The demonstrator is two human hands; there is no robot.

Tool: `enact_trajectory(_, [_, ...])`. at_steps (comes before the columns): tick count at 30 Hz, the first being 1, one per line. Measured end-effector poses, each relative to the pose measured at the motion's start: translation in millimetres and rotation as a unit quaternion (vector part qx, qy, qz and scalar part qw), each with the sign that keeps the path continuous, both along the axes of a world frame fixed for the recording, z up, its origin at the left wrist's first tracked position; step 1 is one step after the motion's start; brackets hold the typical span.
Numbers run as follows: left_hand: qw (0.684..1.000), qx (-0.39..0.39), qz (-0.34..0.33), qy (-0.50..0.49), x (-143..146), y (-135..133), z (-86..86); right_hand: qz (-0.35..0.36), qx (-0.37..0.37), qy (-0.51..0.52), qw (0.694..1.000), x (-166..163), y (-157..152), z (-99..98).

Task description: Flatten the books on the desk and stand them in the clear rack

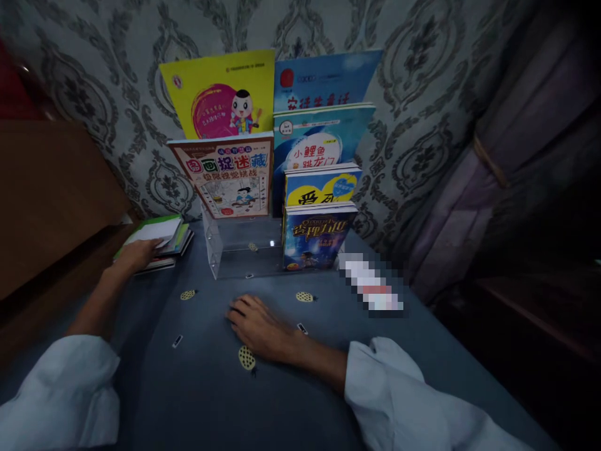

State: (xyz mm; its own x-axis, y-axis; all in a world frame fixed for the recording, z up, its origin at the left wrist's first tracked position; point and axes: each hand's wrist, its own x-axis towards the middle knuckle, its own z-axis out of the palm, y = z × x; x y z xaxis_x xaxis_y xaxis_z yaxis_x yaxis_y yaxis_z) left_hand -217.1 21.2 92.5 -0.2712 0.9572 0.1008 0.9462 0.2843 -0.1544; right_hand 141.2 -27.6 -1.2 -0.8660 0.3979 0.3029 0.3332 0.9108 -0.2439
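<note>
My left hand (pixel 137 254) is at a stack of thin books (pixel 173 250) on the left of the table. Its fingers close over the near edge of the top book (pixel 157 230), which shows a white face; the thumb is hidden. My right hand (pixel 256 322) rests palm down on the dark tablecloth, fingers loosely apart and holding nothing. Beyond it stands a clear acrylic book rack (pixel 235 260). In its left column are a yellow book (pixel 206 88) and a picture-puzzle book (pixel 235 181). The right column has several books, with a dark blue one (pixel 314 241) in front.
The tablecloth (pixel 197 388) carries pineapple prints. A pixelated item (pixel 373 282) lies right of the rack. Patterned wallpaper (pixel 323 25) rises behind, a tied curtain (pixel 451 181) hangs on the right, and a brown wooden panel (pixel 51 200) stands on the left.
</note>
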Motion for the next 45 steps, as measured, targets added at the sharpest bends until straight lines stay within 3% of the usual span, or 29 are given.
enact_trajectory(7, [0.995,-0.054,-0.009,0.086,42.9,-35.5,-2.5,0.015,-0.026,0.036,0.999,0.6,5.5,-9.5])
enact_trajectory(16, [0.983,-0.160,-0.053,0.068,117.5,-81.1,-37.0,0.012,-0.051,0.066,0.996,-0.7,8.7,-14.5])
enact_trajectory(19, [0.974,-0.176,-0.135,-0.052,138.6,-95.4,-28.8,0.003,-0.072,0.098,0.993,-2.0,10.6,-17.2])
enact_trajectory(21, [0.936,-0.205,-0.188,-0.216,142.0,-100.6,-21.4,-0.013,-0.089,0.122,0.988,-2.2,12.4,-19.9])
enact_trajectory(23, [0.908,-0.198,-0.199,-0.310,134.7,-101.5,-18.6,-0.036,-0.111,0.142,0.983,-1.3,14.4,-22.7])
enact_trajectory(25, [0.938,-0.149,-0.163,-0.268,119.7,-99.8,-22.6,-0.064,-0.138,0.159,0.976,0.5,16.1,-24.3])
enact_trajectory(27, [0.977,-0.119,-0.094,-0.151,103.1,-98.2,-31.2,-0.081,-0.163,0.169,0.969,2.9,16.7,-24.0])
enact_trajectory(29, [0.987,-0.134,-0.047,-0.080,90.4,-98.6,-40.5,-0.086,-0.178,0.175,0.964,5.6,14.6,-21.9])
enact_trajectory(33, [0.987,-0.146,-0.016,-0.061,86.3,-102.6,-49.3,-0.079,-0.149,0.157,0.973,12.2,-1.7,-15.0])
enact_trajectory(40, [0.989,-0.140,-0.051,-0.028,129.7,-106.2,-48.7,-0.002,-0.020,0.060,0.998,30.9,-42.9,-4.3])
enact_trajectory(45, [0.983,-0.137,-0.117,-0.039,174.1,-105.1,-57.5,-0.013,-0.004,0.013,1.000,46.2,-51.9,0.3])
